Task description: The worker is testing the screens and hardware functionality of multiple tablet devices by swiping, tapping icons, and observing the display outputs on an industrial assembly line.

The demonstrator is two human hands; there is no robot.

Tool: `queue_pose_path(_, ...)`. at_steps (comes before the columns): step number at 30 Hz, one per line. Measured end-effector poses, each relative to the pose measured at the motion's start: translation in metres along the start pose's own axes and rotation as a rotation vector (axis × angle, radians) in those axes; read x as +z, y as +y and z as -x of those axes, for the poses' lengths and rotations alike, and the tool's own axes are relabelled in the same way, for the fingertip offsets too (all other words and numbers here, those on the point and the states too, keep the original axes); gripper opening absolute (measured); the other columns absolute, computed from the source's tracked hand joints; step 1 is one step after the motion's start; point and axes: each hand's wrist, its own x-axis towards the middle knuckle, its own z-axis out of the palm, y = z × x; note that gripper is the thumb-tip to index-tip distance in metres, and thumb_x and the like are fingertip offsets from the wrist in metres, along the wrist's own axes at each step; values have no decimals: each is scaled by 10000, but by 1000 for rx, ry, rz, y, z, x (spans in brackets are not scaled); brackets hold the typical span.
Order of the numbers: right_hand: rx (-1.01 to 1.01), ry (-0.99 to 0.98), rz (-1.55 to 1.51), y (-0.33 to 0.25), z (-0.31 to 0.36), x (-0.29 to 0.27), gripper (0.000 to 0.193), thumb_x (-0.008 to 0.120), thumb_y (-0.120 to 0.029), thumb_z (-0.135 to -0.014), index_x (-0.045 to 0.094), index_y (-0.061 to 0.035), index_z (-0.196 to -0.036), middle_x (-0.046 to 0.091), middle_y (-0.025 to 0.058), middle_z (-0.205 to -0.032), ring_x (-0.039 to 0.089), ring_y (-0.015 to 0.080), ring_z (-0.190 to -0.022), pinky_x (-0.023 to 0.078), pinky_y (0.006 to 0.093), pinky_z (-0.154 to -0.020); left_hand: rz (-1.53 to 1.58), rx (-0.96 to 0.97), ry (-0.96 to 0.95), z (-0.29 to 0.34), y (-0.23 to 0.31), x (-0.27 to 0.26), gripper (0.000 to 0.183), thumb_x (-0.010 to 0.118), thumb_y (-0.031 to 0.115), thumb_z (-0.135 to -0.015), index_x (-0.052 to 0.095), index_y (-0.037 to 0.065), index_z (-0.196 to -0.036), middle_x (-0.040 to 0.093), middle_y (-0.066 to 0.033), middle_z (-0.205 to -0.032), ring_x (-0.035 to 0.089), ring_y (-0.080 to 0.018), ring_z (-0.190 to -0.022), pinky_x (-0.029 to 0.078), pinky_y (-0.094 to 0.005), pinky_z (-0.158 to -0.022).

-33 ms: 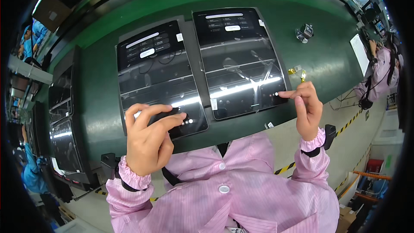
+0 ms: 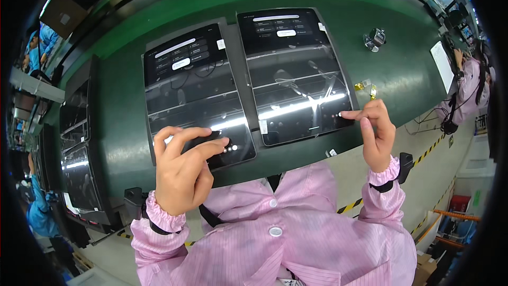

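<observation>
Green desk fills the head view, and two dark tablets lie flat on it side by side, screens lit at their far ends. Left hand is over the left tablet, fingers spread and loosely curled, index fingertip pressing the glass near the bottom edge beside a row of small white dots; it grips nothing. Right hand sits at the right tablet, fingers mostly folded in, the index finger pointing out and touching the screen's lower right edge; nothing is held there either. Both wrists show pink sleeve cuffs, and a pink buttoned coat fills the lower frame. Just beyond the right hand, small yellow bits lie on the desk. Farther off, a small metal part stands alone. More dark screens line the left side. At far right another person in pink works at a white panel.
</observation>
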Motion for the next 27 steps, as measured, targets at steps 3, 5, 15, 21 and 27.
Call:
queue_pose_path(3, -61, -2, 86, -1, -2, -2, 75, 506, 50, -907, 561, 2, -892, 746, 115, -931, 500, 188, -816, 455, 304, -744, 66, 11, -2, 0, 0, 3, 375, 479, -91, -637, 621, 55, -952, 754, -51, -1060, 625, -271, -1032, 351, -456, -909)
queue_pose_path(5, -34, 52, 80, -1, 0, -6, 65, 498, 23, -930, 553, 2, -902, 746, 115, -931, 492, 175, -799, 450, 287, -746, 69, 40, -15, 0, 2, 6, 366, 531, -50, -636, 644, 68, -963, 741, -11, -1084, 630, -246, -1047, 355, -451, -907)
queue_pose_path(15, -26, -53, 44, -6, -21, 5, 177, 512, 7, -910, 579, 24, -1073, 694, 139, -1059, 556, 238, -947, 460, 322, -842, 19, -61, 94, -4, -6, -6, 281, 456, 2, -822, 628, 60, -1037, 736, -71, -1105, 609, -270, -1077, 324, -450, -956)
queue_pose_path(21, -73, -203, 74, -17, -69, 24, 360, 506, 27, -856, 541, 10, -1213, 605, 146, -1189, 532, 313, -1085, 441, 395, -954, -134, -245, 66, -9, -38, -26, 384, 453, 1, -830, 624, -5, -1174, 631, -135, -1190, 507, -304, -1135, 381, -396, -1006)
queue_pose_path(27, -123, -278, 175, -14, -90, 48, 395, 525, -32, -862, 557, -23, -1255, 628, 138, -1146, 527, 310, -1097, 374, 412, -1014, -131, -303, 45, -12, -43, -21, 402, 459, -9, -816, 634, 22, -1177, 612, -132, -1163, 504, -295, -1095, 371, -381, -992)
